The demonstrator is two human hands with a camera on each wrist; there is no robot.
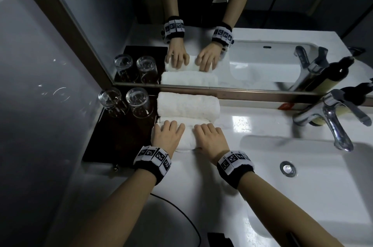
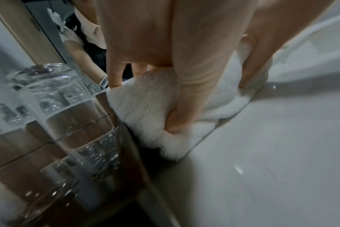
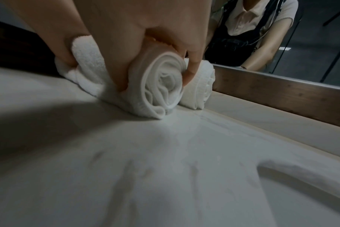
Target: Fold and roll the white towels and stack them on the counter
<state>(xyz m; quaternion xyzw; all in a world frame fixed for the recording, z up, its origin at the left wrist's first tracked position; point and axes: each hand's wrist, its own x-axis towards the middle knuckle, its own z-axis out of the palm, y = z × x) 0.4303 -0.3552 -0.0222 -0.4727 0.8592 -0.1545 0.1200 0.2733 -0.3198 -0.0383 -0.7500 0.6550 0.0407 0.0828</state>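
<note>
Nearest us, both hands sit on the second rolled towel on the white counter. Our left hand curls over its left end, thumb tucked under the near side in the left wrist view. Our right hand clasps the right end, where the right wrist view shows the spiral fully wound, thumb in front and fingers behind. So we judge the rolling done and the placing in hand. Just beyond, touching it, lies the first rolled towel against the mirror frame. To the left two upturned glasses stand on a dark tray. Next we must snug or lift this roll beside or onto the first without letting the outer flap loosen.
</note>
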